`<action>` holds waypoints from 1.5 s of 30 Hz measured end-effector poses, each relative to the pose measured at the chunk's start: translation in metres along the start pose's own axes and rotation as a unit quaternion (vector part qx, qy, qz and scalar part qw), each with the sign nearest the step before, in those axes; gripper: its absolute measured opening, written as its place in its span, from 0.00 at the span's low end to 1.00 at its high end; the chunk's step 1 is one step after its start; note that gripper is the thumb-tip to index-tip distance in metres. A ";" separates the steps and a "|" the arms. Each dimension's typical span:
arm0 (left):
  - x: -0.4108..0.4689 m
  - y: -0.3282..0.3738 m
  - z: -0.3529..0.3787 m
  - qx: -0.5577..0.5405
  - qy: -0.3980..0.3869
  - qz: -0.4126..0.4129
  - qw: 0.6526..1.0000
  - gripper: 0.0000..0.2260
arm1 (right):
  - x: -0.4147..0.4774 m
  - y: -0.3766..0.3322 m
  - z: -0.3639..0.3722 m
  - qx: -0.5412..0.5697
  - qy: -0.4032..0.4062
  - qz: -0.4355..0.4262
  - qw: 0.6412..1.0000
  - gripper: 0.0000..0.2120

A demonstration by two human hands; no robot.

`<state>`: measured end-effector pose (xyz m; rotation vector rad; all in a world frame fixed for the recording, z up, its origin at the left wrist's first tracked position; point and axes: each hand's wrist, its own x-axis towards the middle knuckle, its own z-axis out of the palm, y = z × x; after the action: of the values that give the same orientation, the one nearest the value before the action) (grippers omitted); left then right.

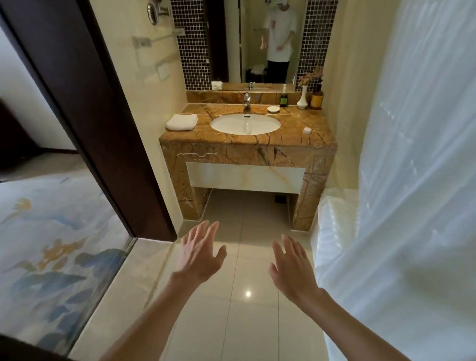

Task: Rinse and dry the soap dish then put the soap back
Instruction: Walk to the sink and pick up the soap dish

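Note:
A white soap dish [273, 109] sits on the brown marble counter [297, 124], to the right of the chrome tap [247, 101] and behind the white oval basin [245, 124]. Whether soap lies in the dish is too small to tell. A folded white towel [181, 121] rests on the counter's left end. My left hand [199, 253] and my right hand [289, 263] are held out over the tiled floor, well short of the vanity, fingers spread and empty.
A dark bottle [283, 97], a white vase [302, 98] and an amber bottle [316, 98] stand at the counter's back right. A small white round object [307, 130] lies near its front right. A white shower curtain [420, 174] hangs on the right, a dark door frame [94, 117] on the left.

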<state>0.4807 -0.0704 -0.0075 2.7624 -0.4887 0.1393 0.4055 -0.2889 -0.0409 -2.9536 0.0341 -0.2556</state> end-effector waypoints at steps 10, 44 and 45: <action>0.128 -0.024 0.009 0.002 0.007 -0.007 1.000 0.29 | 0.130 0.030 0.012 0.013 0.003 -0.006 1.000 0.26; 0.590 -0.084 0.068 0.002 -0.011 0.072 0.997 0.30 | 0.538 0.113 0.056 0.005 0.002 0.080 0.997 0.28; 0.605 -0.081 0.070 0.003 -0.013 0.073 0.997 0.29 | 0.551 0.121 0.057 0.002 0.000 0.079 0.997 0.28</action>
<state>1.0783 -0.2139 -0.0064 2.7359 -0.6979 0.1408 0.9576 -0.4185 -0.0250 -2.9270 0.2665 -0.2324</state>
